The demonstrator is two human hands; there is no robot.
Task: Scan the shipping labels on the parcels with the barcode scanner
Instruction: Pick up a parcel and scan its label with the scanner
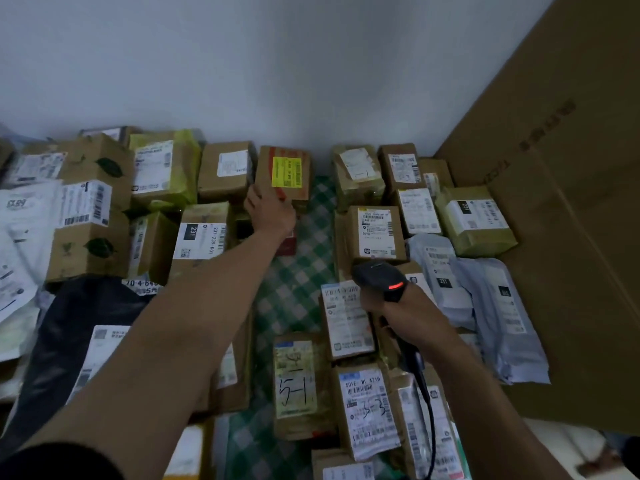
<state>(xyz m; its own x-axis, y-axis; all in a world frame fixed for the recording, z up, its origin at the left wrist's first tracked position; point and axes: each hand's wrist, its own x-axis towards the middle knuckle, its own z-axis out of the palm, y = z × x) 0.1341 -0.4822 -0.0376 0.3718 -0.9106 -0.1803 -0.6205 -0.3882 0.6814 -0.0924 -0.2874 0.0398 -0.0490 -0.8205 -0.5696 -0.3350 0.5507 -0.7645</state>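
Observation:
Many cardboard parcels with white shipping labels lie on a green checked cloth (294,271) against a white wall. My left hand (268,211) reaches far forward and grips the near lower edge of a brown box with a yellow label (286,172), which stands tilted up at the back. My right hand (401,313) grips a black barcode scanner (379,277) with a red light glowing on it; its head points forward over a box with a white label (375,233). A black cable (427,403) hangs down from the scanner's handle.
A large flat cardboard sheet (561,209) leans along the right side. Grey plastic mailers (498,313) lie at the right, white mailers (20,237) and a black bag (69,327) at the left. Boxes marked by hand "5-1" (296,386) and "3-3" (372,410) lie near me.

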